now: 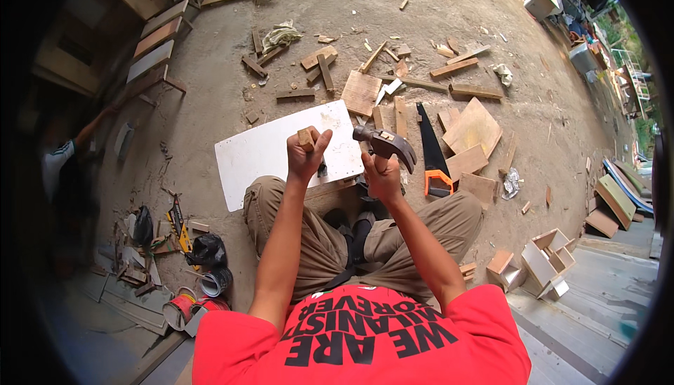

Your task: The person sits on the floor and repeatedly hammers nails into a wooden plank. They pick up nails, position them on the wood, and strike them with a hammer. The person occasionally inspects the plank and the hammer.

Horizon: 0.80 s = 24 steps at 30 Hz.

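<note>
My left hand (pixel 306 157) is closed round a small wooden block (pixel 306 140), whose end shows above the fist. In my right hand (pixel 383 180) is a claw hammer (pixel 386 145), gripped close under its dark metal head, with the claw pointing right. Both hands are raised over my lap, apart from each other. Beneath and beyond them a white board (pixel 260 149) lies on the ground in front of my crossed legs. A small dark item (pixel 322 170) shows by the board's near edge; I cannot make out its kind.
A handsaw (pixel 430 142) with an orange handle lies right of the board. Wood offcuts (pixel 472 132) are scattered ahead and right. Small wooden boxes (pixel 547 262) stand at the lower right, cans and bags (pixel 210 251) at the lower left. Another person (pixel 60 167) is at the far left.
</note>
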{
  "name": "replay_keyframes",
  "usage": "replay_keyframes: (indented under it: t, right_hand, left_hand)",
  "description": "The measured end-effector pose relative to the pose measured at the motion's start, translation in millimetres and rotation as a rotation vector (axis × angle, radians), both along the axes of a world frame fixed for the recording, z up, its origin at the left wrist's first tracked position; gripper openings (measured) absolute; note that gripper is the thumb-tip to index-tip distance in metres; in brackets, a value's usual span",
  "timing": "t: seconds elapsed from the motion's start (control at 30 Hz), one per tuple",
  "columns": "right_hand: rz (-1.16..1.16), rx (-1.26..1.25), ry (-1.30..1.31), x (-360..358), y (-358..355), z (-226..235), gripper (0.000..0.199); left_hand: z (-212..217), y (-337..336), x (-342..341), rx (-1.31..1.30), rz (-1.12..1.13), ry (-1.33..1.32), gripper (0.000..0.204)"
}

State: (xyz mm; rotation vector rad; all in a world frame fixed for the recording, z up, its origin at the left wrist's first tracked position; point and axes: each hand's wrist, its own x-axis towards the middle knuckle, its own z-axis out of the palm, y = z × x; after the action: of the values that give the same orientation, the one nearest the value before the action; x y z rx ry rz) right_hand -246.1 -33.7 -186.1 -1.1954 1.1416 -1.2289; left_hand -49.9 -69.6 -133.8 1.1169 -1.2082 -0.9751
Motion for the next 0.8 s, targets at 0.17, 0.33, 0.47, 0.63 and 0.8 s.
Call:
replay_keyframes:
  t: [0.17,0.33,0.47,0.63,0.8]
  right_hand:
    - [0.11,-0.054,-0.115,-27,32,54,0.046]
    - [0.231,-0.031,-0.242,-29,49,86,0.041]
    - [0.272,-0.039,-0.255,-28,57,104,0.038]
    - [0.257,0.189,-0.152,-43,61,148,0.028]
    - [0.258,0.104,0.105,-35,59,210,0.019]
  left_hand:
    - [-7,5,-4,-0.144,0.093,-0.05,0.035]
    - [-2,21,-16,-0.094,0.138,0.027,0.038]
    - [11,27,-14,-0.064,0.017,0.175,0.019]
    - [11,24,6,-0.112,-0.119,0.171,0.019]
    - [-1,10,19,0.019,-0.102,0.291,0.038]
